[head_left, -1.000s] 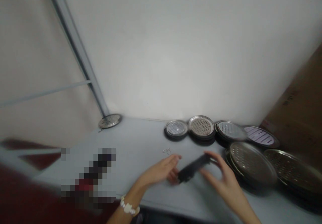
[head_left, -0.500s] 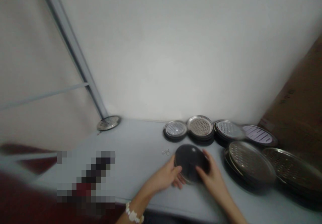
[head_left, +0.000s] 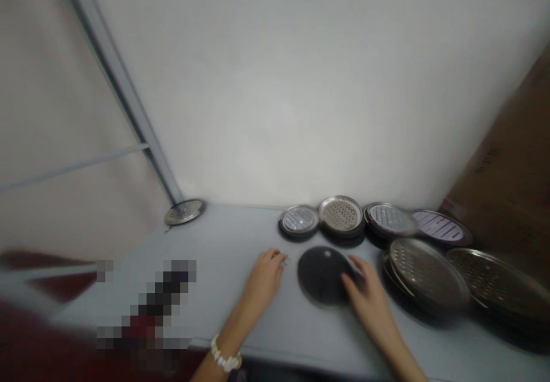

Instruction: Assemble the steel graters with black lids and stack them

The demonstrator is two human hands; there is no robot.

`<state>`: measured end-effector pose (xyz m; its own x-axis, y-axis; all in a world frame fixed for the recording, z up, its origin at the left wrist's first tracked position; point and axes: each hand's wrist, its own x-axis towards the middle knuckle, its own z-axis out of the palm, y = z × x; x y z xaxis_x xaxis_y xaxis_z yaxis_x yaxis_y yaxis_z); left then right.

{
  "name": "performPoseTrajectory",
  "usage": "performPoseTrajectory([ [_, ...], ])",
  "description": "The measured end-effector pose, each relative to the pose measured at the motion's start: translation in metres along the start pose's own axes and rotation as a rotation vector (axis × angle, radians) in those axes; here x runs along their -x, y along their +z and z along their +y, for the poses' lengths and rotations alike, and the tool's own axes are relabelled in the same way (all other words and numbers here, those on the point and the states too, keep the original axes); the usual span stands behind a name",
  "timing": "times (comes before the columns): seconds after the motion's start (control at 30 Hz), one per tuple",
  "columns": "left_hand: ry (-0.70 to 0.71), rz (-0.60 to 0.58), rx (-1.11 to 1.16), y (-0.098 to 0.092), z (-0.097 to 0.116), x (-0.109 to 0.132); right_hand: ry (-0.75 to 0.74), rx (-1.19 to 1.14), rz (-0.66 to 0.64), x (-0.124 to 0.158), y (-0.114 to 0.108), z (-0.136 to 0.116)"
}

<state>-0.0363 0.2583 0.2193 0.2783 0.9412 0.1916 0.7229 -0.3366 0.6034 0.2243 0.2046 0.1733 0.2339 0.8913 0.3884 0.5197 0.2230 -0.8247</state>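
Note:
My right hand (head_left: 364, 282) grips the right side of a round black disc (head_left: 323, 276), thumb on top and fingers round its far edge. The disc lies dark face up on or just over the table. To its left, my left hand (head_left: 270, 267) is closed with its fingertips at a small wire ring (head_left: 286, 261), part of which the fingers hide. A bracelet of pale beads (head_left: 226, 357) circles my left wrist. Behind the disc are a small round metal grater (head_left: 299, 220) and a larger round grater (head_left: 341, 216), both stacked on dark-rimmed pieces.
More round graters (head_left: 429, 270) stand in stacks at the right, with a purple-labelled one (head_left: 440, 227) behind. One grater (head_left: 184, 212) lies alone at the far left corner of the grey table (head_left: 223, 239). A brown cardboard box (head_left: 507, 170) rises at the right, against a white wall (head_left: 275, 95).
My left hand has let go of the black disc and moved left and up to the small wire ring. My right hand keeps its hold on the disc.

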Motion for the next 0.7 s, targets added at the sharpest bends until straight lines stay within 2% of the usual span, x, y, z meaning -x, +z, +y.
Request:
performPoseTrajectory([
  [0.17, -0.085, -0.116, -0.157, -0.008, -0.006, -0.001, -0.004, -0.065, -0.002, 0.001, -0.004, -0.015],
  [0.27, -0.138, -0.151, -0.243, -0.013, -0.004, 0.002, -0.011, -0.064, 0.084, 0.003, -0.010, -0.033],
  [0.43, -0.135, -0.176, -0.334, -0.016, 0.002, 0.006, -0.009, -0.144, 0.189, 0.007, -0.019, -0.057],
  [0.7, -0.116, -0.260, -0.445, -0.011, 0.005, 0.008, 0.010, -0.179, 0.203, 0.008, -0.022, -0.064],
])
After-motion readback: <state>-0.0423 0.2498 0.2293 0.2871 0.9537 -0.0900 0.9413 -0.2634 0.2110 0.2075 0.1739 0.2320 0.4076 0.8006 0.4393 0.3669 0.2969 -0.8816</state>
